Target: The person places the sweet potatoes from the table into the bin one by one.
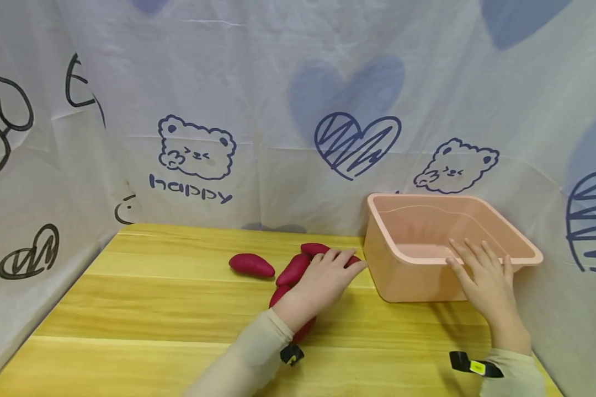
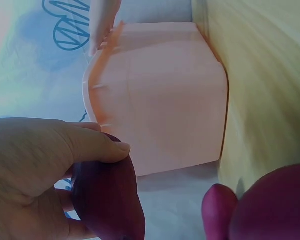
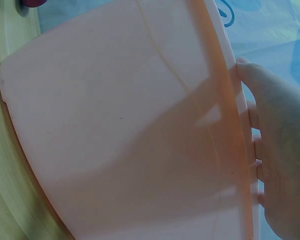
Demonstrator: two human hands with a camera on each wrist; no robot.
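My left hand grips a dark red sweet potato, thumb on one side and fingers on the other. In the head view the hand covers most of it. More sweet potatoes lie on the table around that hand: one apart to the left, another beside the fingers, and some partly hidden under the wrist. To the right stands a pink plastic basin. My right hand rests at its near rim, fingers extended over the edge; in the right wrist view the thumb touches the rim.
The yellow wood-grain table reaches back to a white cloth printed with hearts and bears. This cloth hangs behind and at both sides. The basin stands close to the cloth at the back right.
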